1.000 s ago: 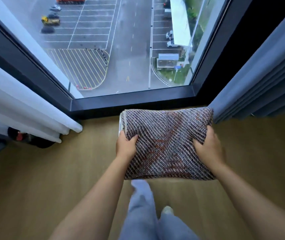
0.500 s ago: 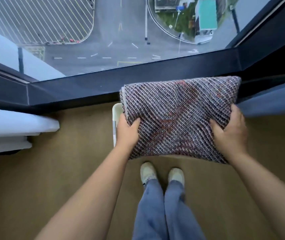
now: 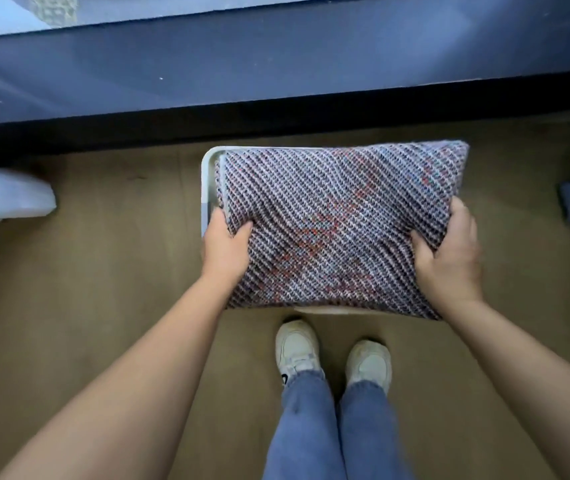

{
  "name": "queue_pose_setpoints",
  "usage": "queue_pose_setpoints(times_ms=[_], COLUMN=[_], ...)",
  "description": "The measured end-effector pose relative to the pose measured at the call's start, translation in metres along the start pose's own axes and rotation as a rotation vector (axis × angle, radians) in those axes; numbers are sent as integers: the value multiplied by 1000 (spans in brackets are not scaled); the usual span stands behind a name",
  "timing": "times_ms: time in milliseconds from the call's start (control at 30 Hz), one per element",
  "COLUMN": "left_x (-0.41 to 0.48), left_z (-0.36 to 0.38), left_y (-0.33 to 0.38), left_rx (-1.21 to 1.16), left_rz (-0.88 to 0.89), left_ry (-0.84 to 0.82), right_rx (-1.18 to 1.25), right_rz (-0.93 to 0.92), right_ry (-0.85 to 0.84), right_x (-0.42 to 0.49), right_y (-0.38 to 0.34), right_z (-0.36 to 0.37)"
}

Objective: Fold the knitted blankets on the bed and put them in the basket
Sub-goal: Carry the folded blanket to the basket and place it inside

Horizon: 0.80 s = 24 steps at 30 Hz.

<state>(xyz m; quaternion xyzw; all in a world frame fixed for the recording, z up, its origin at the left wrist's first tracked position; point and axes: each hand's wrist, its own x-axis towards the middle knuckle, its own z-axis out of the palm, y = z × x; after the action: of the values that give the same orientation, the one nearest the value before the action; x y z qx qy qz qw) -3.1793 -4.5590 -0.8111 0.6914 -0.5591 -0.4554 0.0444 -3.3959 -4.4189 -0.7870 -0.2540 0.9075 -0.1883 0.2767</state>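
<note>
Hands: left hand (image 3: 226, 244) and right hand (image 3: 449, 258) are curled round opposite side edges of one folded knitted blanket (image 3: 339, 223) | blanket is held between them, over one white basket (image 3: 207, 174), its rim seen just beyond the left hand | judged soft, light and floppy; best gripped at both sides | two shoes (image 3: 297, 344) are seen below the hands.

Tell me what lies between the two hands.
In the head view, the folded knitted blanket fills the stretch: the left hand grips its left edge, the right hand its right edge, over the white basket.
</note>
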Motion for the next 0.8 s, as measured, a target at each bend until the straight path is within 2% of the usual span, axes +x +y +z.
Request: queue_pose_setpoints(times_ms=[167,333,500,567,667,733,800], left_x=[34,57,59,49,34,32,36], left_z=[20,43,56,55,54,55,54], left_y=[-33,-56,-65,-62,-62,-70,-84], left_rx=[275,402,447,608,875,999,1085], left_rz=[68,151,93,257,599,583,429], left_ry=[80,89,45,23,-167,-351,-441], right_rx=[-16,-77,-216,-348,-489,-614,-752], right_rz=[-33,-80,-40,-156,-454,-542,-498], right_ry=[-77,-116,-141,-136,-270,-402,-496], right_x=[15,34,38,33,31,40,55], right_y=[18,35,45,43,37,35,40], right_z=[52,89,108,105,99,102,109])
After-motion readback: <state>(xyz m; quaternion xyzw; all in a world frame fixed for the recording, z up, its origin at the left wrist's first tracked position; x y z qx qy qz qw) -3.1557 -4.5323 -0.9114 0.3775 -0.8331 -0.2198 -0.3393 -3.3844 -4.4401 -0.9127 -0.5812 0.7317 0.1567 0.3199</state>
